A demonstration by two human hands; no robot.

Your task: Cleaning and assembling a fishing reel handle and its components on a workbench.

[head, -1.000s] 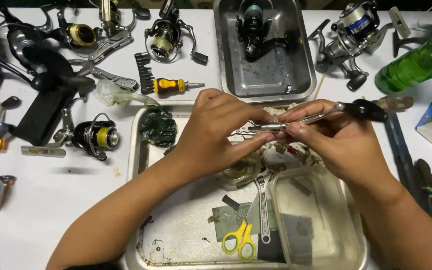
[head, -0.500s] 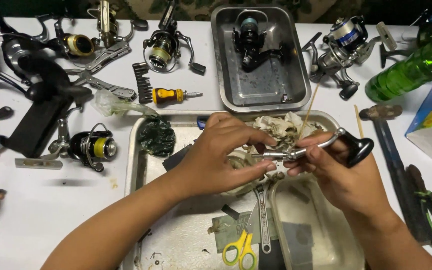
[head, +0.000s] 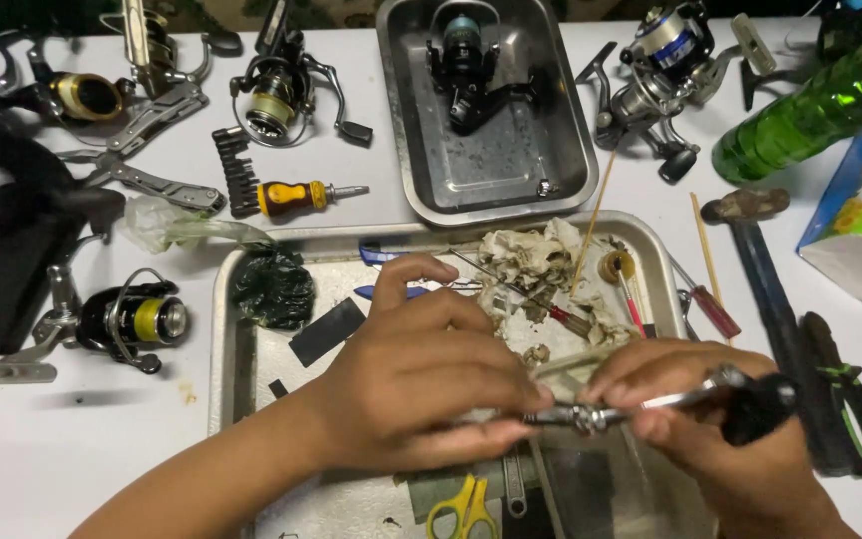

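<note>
Both hands [head: 421, 384] [head: 720, 439] grip reel handle [head: 650, 404] over crowded tray [head: 219, 329], no free room.

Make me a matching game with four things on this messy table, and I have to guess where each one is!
Things:
1. yellow scissors
2. green bottle
3. black reel
4. reel handle with black knob

Places:
A. lying at the far right edge of the table
B. alone in the small steel tray at the top
C. held between the left hand and the right hand
D. at the bottom of the big tray, under the left hand

Pairs: 1-D, 2-A, 3-B, 4-C
</note>
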